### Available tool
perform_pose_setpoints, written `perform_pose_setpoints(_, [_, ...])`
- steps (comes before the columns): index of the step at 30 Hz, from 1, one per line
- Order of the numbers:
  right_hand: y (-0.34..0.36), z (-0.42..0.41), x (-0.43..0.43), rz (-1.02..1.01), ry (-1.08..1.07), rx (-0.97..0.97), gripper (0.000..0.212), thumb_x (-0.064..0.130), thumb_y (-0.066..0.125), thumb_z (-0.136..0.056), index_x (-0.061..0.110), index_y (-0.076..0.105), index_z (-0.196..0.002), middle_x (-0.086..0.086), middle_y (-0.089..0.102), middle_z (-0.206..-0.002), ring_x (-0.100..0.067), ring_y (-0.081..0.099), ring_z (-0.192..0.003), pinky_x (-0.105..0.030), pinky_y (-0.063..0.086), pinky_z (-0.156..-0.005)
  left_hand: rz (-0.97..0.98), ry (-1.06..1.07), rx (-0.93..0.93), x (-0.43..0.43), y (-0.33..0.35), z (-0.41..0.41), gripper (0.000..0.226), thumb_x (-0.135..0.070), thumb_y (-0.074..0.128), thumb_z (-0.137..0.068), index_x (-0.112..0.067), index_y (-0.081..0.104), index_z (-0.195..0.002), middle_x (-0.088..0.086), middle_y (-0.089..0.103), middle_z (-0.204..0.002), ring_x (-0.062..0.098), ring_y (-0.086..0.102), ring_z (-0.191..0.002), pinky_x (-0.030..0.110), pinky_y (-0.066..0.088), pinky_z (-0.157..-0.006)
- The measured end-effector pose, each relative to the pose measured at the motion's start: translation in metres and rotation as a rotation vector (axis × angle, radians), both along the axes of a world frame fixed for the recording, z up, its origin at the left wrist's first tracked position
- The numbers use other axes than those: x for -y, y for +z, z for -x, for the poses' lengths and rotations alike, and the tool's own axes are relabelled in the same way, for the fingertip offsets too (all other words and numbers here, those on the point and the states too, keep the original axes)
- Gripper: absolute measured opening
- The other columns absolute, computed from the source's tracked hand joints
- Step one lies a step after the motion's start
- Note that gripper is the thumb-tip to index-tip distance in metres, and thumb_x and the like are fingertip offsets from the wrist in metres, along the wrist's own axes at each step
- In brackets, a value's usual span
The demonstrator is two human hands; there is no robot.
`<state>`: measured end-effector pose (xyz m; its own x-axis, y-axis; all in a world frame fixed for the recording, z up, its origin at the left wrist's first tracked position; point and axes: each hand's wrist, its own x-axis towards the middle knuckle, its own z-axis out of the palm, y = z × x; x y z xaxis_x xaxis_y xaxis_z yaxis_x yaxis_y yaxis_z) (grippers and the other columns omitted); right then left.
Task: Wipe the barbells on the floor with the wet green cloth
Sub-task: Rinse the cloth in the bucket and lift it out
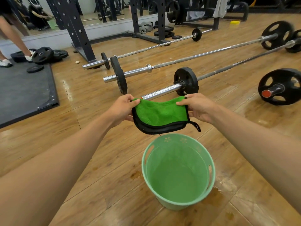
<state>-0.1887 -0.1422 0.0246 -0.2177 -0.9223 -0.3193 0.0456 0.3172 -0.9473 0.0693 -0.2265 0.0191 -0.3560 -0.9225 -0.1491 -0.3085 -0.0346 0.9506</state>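
1. The wooden floor (78,144) fills most of the view. Wet patches (213,196) show on the boards around the tub.
2. A black mat (24,88) lies at the left, with loose weight plates (44,54) piled at its far edge. Another person's shoe (5,62) stands there too.
3. A black power rack (76,30) stands beyond the mat, in front of a mirrored wall.
4. Three long barbells lie side by side on the floor, running from centre to upper right.
   - The nearest barbell (162,91) points its chrome sleeve toward the cloth.
   - The middle barbell (195,57) lies just behind it.
   - The far barbell (146,49) (the one with the smallest plates) is closest to the rack.
   - The plate and red-capped end of a fourth bar (280,87) show at the right.
5. A pale green tub (177,205) sits on the floor below the hands. Whether water stands in it I cannot tell.
6. The green cloth (161,113), edged in black with a small loop at its right corner, hangs in the air. It is above the tub's far rim and in front of the nearest barbell's sleeve end, touching neither.
7. The left hand (121,108) pinches the cloth's upper left corner between thumb and curled fingers.
8. The right hand (199,106) pinches the upper right corner the same way, so the cloth sags between the two hands.
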Motion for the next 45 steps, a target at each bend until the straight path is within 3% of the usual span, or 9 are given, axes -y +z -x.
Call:
perform_pose_setpoints(9, [0.023,-0.032,0.001,0.102,0.319,0.058,0.026,-0.001,0.061,-0.099,0.005,0.069,-0.123,-0.014,0.078,-0.109,-0.024,0.076,-0.103,-0.03,0.063,-0.085,-0.176,-0.154,-0.131,-0.018,0.014,0.04,0.043,-0.044,0.058,-0.104,-0.004,0.068,-0.118,0.013,0.077,-0.099,0.027,0.076,-0.086,0.036,0.062,-0.073])
perform_pose_setpoints(15, [0.011,-0.012,-0.001,0.185,0.081,-0.21,0.02,0.01,0.069,-0.097,0.008,0.069,-0.117,-0.01,0.075,-0.098,-0.019,0.072,-0.087,-0.026,0.062,-0.072,-0.218,-0.127,-0.281,-0.014,-0.001,0.037,0.02,0.007,0.064,-0.094,-0.008,0.063,-0.108,0.011,0.073,-0.099,0.021,0.074,-0.084,0.035,0.063,-0.073])
perform_pose_setpoints(20, [-0.008,0.003,-0.013,-0.072,0.239,-0.085,0.039,0.038,0.065,-0.099,0.009,0.067,-0.125,-0.012,0.071,-0.126,-0.024,0.068,-0.115,-0.037,0.054,-0.1,-0.373,-0.221,-0.493,-0.029,-0.001,0.049,0.023,0.007,0.058,-0.096,-0.014,0.063,-0.104,0.008,0.075,-0.096,0.02,0.075,-0.085,0.032,0.063,-0.07])
perform_pose_setpoints(25, [-0.01,0.037,-0.034,-0.082,0.28,-0.056,0.012,0.022,0.057,-0.106,0.019,0.063,-0.095,-0.003,0.069,-0.101,-0.019,0.067,-0.092,-0.035,0.058,-0.079,-0.535,-0.176,-0.484,-0.052,-0.026,0.074,0.026,0.006,0.058,-0.091,-0.001,0.065,-0.115,0.016,0.076,-0.104,0.025,0.076,-0.089,0.039,0.065,-0.08])
perform_pose_setpoints(30, [-0.026,0.07,-0.065,-0.146,0.354,-0.12,0.009,0.017,0.059,-0.104,0.02,0.063,-0.096,0.001,0.064,-0.088,-0.01,0.061,-0.076,-0.025,0.051,-0.064,-0.795,-0.455,-0.355,-0.082,-0.045,0.105,0.071,-0.034,0.077,-0.082,-0.004,0.054,-0.142,0.019,0.071,-0.123,0.031,0.072,-0.108,0.043,0.063,-0.091])
perform_pose_setpoints(33, [-0.027,0.078,-0.074,-0.155,0.393,-0.119,0.007,0.022,0.062,-0.102,0.019,0.065,-0.097,0.0,0.067,-0.091,-0.011,0.064,-0.079,-0.024,0.053,-0.067,-0.689,-0.349,-0.217,-0.1,-0.052,0.127,0.041,-0.026,0.076,-0.084,-0.011,0.069,-0.122,0.012,0.073,-0.121,0.025,0.071,-0.104,0.038,0.057,-0.096])
perform_pose_setpoints(38, [-0.044,0.087,-0.086,-0.245,0.44,-0.296,0.067,0.062,0.075,-0.079,0.02,0.068,-0.131,0.003,0.074,-0.124,-0.015,0.067,-0.117,-0.037,0.049,-0.108,-0.638,-0.103,-0.462,-0.117,-0.073,0.14,0.032,-0.009,0.07,-0.094,-0.013,0.066,-0.126,0.014,0.077,-0.117,0.026,0.076,-0.098,0.036,0.065,-0.081])
perform_pose_setpoints(42, [-0.063,0.091,-0.094,-0.231,0.329,-0.101,0.037,0.015,0.067,-0.097,0.007,0.065,-0.134,-0.008,0.073,-0.127,-0.026,0.066,-0.124,-0.036,0.051,-0.108,-0.647,-0.008,-0.472,-0.132,-0.086,0.127,0.029,-0.009,0.069,-0.096,-0.012,0.064,-0.124,0.013,0.077,-0.116,0.025,0.077,-0.097,0.035,0.065,-0.071])
perform_pose_setpoints(45, [-0.071,0.092,-0.094,-0.258,0.295,-0.064,0.028,0.009,0.065,-0.1,0.009,0.066,-0.128,-0.012,0.074,-0.123,-0.028,0.07,-0.115,-0.04,0.06,-0.096,-0.652,0.026,-0.379,-0.143,-0.099,0.118,0.021,-0.013,0.07,-0.097,-0.007,0.063,-0.116,0.015,0.076,-0.116,0.026,0.076,-0.099,0.037,0.064,-0.074])
